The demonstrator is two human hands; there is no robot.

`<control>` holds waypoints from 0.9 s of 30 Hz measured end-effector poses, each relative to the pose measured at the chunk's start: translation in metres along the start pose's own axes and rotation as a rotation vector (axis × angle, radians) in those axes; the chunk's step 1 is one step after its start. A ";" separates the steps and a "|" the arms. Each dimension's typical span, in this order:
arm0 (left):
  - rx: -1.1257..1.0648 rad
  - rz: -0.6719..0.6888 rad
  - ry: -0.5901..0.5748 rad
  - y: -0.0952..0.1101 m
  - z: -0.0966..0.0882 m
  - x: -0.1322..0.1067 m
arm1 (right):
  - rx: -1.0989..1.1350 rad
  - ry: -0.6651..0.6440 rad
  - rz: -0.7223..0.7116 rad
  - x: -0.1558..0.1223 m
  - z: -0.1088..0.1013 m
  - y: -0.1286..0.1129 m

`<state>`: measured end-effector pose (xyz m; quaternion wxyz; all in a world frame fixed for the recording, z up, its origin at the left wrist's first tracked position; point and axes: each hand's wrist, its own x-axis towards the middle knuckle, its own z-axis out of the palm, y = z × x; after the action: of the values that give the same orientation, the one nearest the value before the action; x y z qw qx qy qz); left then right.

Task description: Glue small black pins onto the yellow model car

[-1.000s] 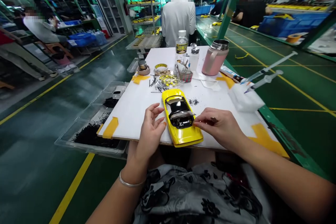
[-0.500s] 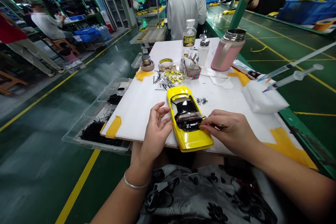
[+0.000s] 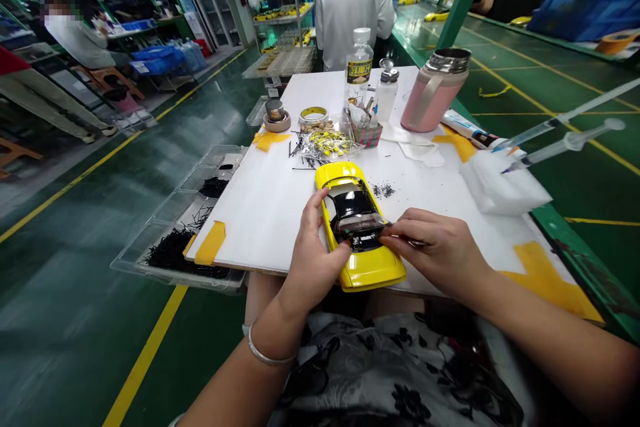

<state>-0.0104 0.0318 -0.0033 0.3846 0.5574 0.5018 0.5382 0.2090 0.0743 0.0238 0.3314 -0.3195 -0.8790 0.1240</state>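
A yellow model car body (image 3: 373, 270) with a black roof lies at the near edge of the white work board. My left hand (image 3: 316, 250) grips its left side, the fingers along the flank and the thumb on the rim of the window opening. A clear, glossy windscreen piece (image 3: 361, 221) sits tilted over that opening. At its right end my right hand (image 3: 433, 243) is closed in a pinch on its edge, the fingertips close to the car's right side. Black parts show inside the opening. The right fingertips partly hide what they pinch.
Behind the car are a bag of small yellow parts (image 3: 330, 144), a clear bottle (image 3: 359, 73), a pump bottle (image 3: 387, 97) and a pink flask (image 3: 435, 93). Syringes (image 3: 565, 141) rest on white foam (image 3: 500, 183) at right. A plastic tray (image 3: 130, 260) of black pieces is at left.
My left hand has moved right and closed onto the car's left side, its thumb now at the window opening. My right hand keeps its pinch in nearly the same place.
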 end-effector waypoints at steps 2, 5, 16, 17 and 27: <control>-0.026 -0.010 -0.001 0.000 0.001 0.000 | -0.004 0.016 0.011 -0.001 -0.006 0.002; -0.070 -0.031 -0.007 0.000 0.001 -0.002 | -0.005 0.051 0.027 -0.002 -0.015 0.004; -0.135 -0.058 0.014 0.001 0.001 -0.005 | 0.068 0.068 0.025 -0.007 -0.037 0.008; -0.151 -0.040 0.029 0.001 0.001 -0.006 | 0.064 0.075 0.070 -0.006 -0.042 0.012; -0.271 -0.011 0.169 -0.006 0.009 -0.001 | 0.294 -0.331 0.565 -0.010 -0.063 0.047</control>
<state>-0.0029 0.0335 -0.0103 0.4156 0.4502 0.4583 0.6439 0.2788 0.1048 0.0457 0.1796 -0.4745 -0.7705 0.3858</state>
